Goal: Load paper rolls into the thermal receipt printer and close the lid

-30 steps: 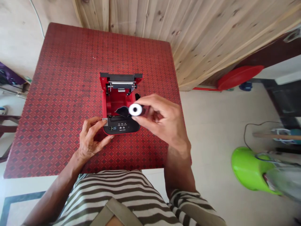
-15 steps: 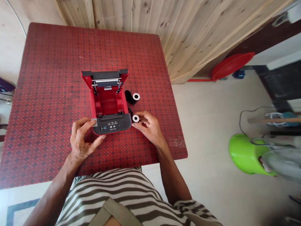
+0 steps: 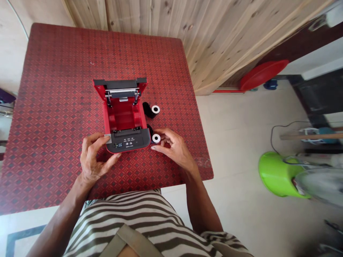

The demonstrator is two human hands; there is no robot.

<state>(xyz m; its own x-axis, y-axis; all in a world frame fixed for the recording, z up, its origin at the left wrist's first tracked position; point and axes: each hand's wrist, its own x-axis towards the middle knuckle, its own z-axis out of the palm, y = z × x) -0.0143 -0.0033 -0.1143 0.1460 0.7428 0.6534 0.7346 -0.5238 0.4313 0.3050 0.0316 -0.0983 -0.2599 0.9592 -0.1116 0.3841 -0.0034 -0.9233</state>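
Note:
A red and black label printer [image 3: 128,139] stands on the table with its lid [image 3: 122,87] raised; its red inner bay [image 3: 123,117] holds nothing. At the near left corner, my left hand [image 3: 94,153] grips the printer, fingers beside a small grey patch on top and thumb along the front edge. My right hand [image 3: 173,146] is closed around a black ribbon roll with a white end [image 3: 156,138], at the printer's right side. Behind it lies a second black roll with a white end [image 3: 155,109], which neither hand touches.
The table [image 3: 59,89] has a red patterned top, with its right edge beyond my right hand. A wooden plank wall [image 3: 150,18] borders the far side. On the floor to the right are a green bucket [image 3: 273,173] and a red basin [image 3: 264,75].
My right hand has shifted slightly right and toward me, and the near roll has moved with it. My left hand keeps its hold on the printer.

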